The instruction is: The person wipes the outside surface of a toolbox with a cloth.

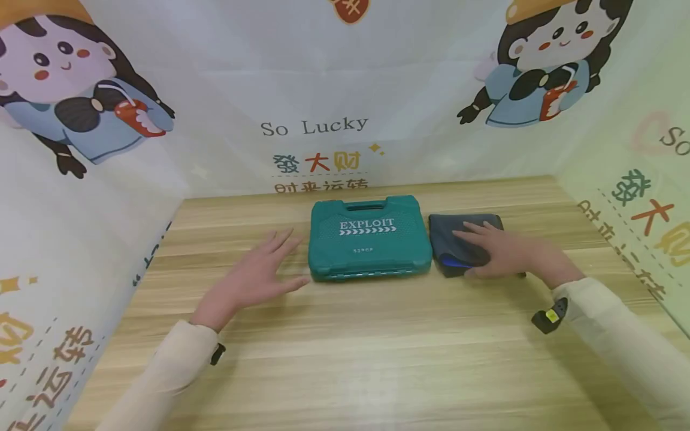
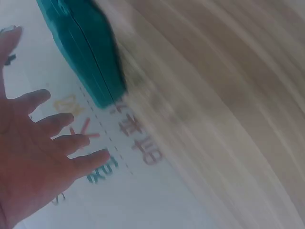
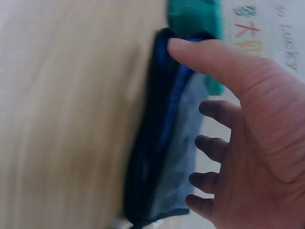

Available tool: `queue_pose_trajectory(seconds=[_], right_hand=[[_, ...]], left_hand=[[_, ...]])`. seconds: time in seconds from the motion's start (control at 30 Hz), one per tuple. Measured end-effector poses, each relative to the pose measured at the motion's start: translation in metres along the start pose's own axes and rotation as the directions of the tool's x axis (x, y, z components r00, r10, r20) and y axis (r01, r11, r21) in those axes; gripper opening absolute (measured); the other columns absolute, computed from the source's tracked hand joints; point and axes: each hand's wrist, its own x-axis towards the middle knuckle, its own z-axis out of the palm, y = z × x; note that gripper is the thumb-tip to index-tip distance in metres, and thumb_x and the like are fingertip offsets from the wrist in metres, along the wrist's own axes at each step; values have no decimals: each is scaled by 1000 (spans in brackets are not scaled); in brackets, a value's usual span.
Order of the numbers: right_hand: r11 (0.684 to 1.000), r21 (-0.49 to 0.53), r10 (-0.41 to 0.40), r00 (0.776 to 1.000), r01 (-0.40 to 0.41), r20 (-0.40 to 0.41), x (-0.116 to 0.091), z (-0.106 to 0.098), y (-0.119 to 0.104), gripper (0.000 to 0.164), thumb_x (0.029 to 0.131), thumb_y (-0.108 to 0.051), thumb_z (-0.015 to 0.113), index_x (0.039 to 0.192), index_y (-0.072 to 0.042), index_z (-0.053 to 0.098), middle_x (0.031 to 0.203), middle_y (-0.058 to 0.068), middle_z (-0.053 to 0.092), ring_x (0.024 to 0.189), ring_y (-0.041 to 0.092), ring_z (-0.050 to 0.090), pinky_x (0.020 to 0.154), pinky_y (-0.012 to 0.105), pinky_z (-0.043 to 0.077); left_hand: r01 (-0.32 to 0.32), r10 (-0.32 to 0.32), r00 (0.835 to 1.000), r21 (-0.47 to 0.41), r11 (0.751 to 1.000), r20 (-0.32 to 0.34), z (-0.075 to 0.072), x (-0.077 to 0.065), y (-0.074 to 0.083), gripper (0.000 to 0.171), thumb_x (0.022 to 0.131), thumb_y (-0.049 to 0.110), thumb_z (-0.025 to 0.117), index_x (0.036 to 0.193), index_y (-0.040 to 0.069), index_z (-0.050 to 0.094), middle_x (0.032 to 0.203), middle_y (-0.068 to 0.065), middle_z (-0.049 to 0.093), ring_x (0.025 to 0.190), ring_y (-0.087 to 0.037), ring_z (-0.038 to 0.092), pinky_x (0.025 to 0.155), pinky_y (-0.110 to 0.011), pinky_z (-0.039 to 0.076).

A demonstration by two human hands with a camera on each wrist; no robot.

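A teal hard plastic case [image 1: 371, 258] with "EXPLOIT" on its lid lies shut on the table, handle toward the back wall. Just left of it is my left hand [image 1: 250, 275], fingers spread and holding nothing; the left wrist view shows its palm beside the case's end [image 2: 90, 57]. Right of the case lies a folded dark grey fabric bundle [image 1: 444, 230] with a blue inner layer. My right hand [image 1: 501, 251] reaches over this bundle with its fingers extended. In the right wrist view the thumb [image 3: 214, 59] overlaps the bundle's folded end, the other fingers along its grey side.
The light wood-grain table [image 1: 366, 353] stretches in front of the case. Printed cloth walls [image 1: 226, 120] with cartoon figures and lettering enclose the back and both sides. A small black wrist device [image 1: 550, 317] sits at the right sleeve.
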Motion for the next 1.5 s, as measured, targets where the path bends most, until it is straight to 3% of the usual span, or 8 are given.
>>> queue_pose_trajectory(seconds=[0.17, 0.33, 0.5, 0.73, 0.83, 1.0, 1.17, 1.5], right_hand=[[999, -8, 32, 997, -32, 75, 4, 10, 3, 95, 87, -33, 79, 161, -5, 25, 161, 33, 12, 137, 68, 9, 100, 78, 27], [997, -62, 36, 999, -35, 11, 8, 12, 7, 92, 79, -4, 72, 160, -4, 26, 160, 34, 15, 134, 71, 14, 96, 75, 34], [994, -90, 58, 998, -61, -35, 10, 13, 11, 94, 73, 9, 62, 160, -6, 31, 160, 32, 20, 134, 68, 19, 90, 68, 44], [991, -111, 66, 995, -74, -78, 10, 13, 12, 85, 81, 11, 61, 159, -5, 33, 159, 31, 23, 134, 68, 21, 68, 50, 51], [992, -105, 56, 995, -65, -88, 10, 13, 10, 81, 83, 9, 63, 157, -1, 34, 158, 33, 25, 133, 67, 23, 80, 57, 52], [997, -75, 13, 989, -24, -146, 11, 14, 9, 72, 82, 13, 61, 150, 9, 40, 151, 37, 34, 133, 63, 32, 102, 67, 35], [1000, -10, -19, 962, 17, -273, 18, 4, 11, 63, 80, 18, 52, 143, 16, 45, 138, 40, 47, 127, 56, 46, 102, 63, 38], [989, 132, 109, 917, -63, -384, 42, -42, -3, 59, 85, 13, 48, 143, 11, 47, 133, 38, 53, 115, 52, 55, 93, 62, 43]], left_hand=[[-68, 68, 997, -10, 998, 21, 9, 26, 18, 92, 90, 59, 71, 162, 21, 30, 167, -15, 17, 148, -47, 13, 113, -61, 24], [-105, 104, 992, 17, 994, 65, 19, 55, 37, 90, 90, 54, 74, 163, 24, 30, 167, -16, 13, 147, -52, 10, 114, -63, 20], [-111, 106, 989, 51, 992, 100, 28, 71, 49, 87, 92, 53, 71, 163, 26, 28, 168, -13, 11, 148, -51, 4, 114, -65, 16], [-119, 112, 990, 76, 990, 84, 35, 76, 54, 80, 96, 51, 68, 162, 27, 31, 168, -12, 13, 148, -50, 6, 113, -67, 16], [-109, 101, 991, 93, 990, 88, 38, 75, 53, 79, 96, 52, 66, 162, 28, 30, 168, -12, 13, 148, -50, 6, 112, -68, 16], [-92, 84, 993, 90, 992, 87, 41, 73, 54, 80, 96, 54, 66, 162, 29, 30, 168, -12, 13, 148, -51, 5, 111, -70, 17], [-72, 61, 993, 98, 993, 103, 43, 72, 55, 81, 95, 58, 64, 163, 33, 26, 168, -11, 10, 147, -53, 3, 111, -71, 14], [-53, 37, 993, 141, 989, 114, 43, 74, 60, 79, 96, 59, 62, 162, 37, 25, 168, -12, 10, 144, -58, 5, 111, -70, 12]])
